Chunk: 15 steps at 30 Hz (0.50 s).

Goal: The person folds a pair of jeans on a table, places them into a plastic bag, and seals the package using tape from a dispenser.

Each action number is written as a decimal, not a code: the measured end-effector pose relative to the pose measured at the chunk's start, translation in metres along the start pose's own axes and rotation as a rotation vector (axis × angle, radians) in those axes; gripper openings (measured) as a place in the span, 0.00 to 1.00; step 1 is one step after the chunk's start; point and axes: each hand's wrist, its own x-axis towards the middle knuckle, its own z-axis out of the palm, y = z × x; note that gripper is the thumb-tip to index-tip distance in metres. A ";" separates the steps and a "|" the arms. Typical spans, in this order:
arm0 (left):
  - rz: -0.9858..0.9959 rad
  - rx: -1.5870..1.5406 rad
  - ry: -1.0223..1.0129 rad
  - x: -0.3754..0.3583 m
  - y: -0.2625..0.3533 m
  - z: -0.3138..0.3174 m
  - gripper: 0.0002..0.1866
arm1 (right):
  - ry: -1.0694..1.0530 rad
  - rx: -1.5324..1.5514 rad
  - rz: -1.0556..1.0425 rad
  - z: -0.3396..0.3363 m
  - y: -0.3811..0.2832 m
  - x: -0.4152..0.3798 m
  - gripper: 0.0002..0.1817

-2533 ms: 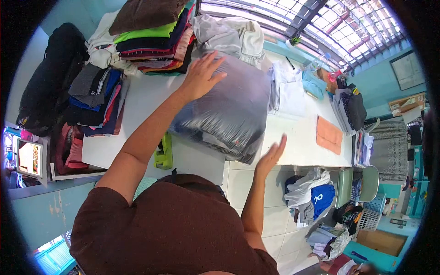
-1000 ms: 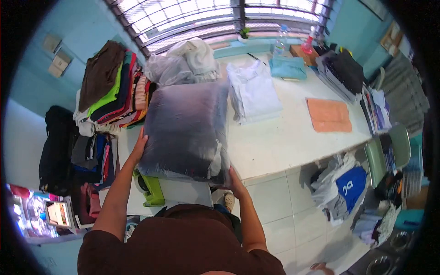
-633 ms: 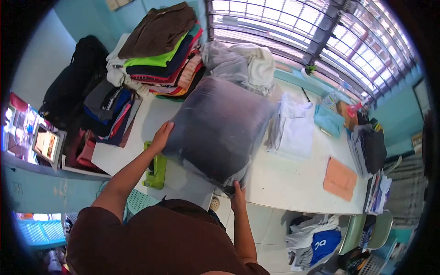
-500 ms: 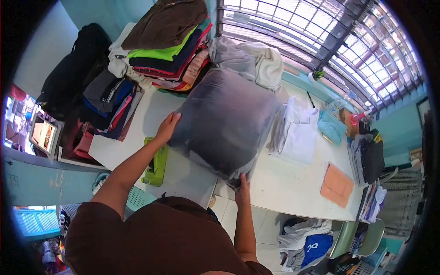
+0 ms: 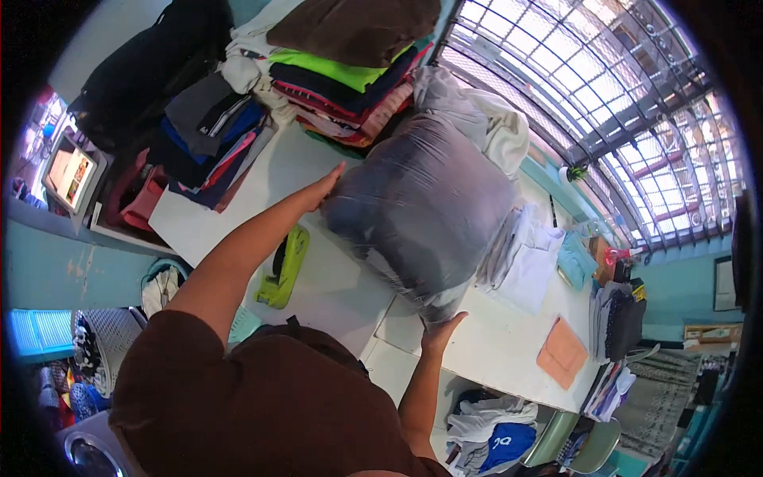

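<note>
Left arm stretched forward and up, bare forearm, elbow nearly straight. Left hand point(image 5: 322, 189) open, fingers together, palm flat against a surface on its right. Right arm reaches forward lower down, elbow bent. Right hand point(image 5: 441, 334) open, palm up, fingers spread and pressing upward. 2 hands well apart.
</note>
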 end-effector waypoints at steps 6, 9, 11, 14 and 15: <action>-0.069 0.133 -0.237 -0.018 0.016 0.012 0.40 | -0.011 -0.054 -0.113 0.013 -0.014 -0.007 0.47; -0.150 0.187 -0.244 -0.066 0.029 0.010 0.36 | 0.013 -0.146 -0.125 0.025 -0.043 -0.044 0.48; -0.168 0.194 -0.315 -0.088 0.032 0.011 0.34 | 0.010 -0.220 -0.176 0.035 -0.068 -0.079 0.48; -0.155 0.171 -0.443 -0.120 0.024 -0.003 0.34 | 0.133 -0.375 -0.358 0.067 -0.102 -0.139 0.50; -0.156 0.148 -0.470 -0.132 0.025 -0.007 0.34 | 0.101 -0.339 -0.404 0.070 -0.114 -0.153 0.51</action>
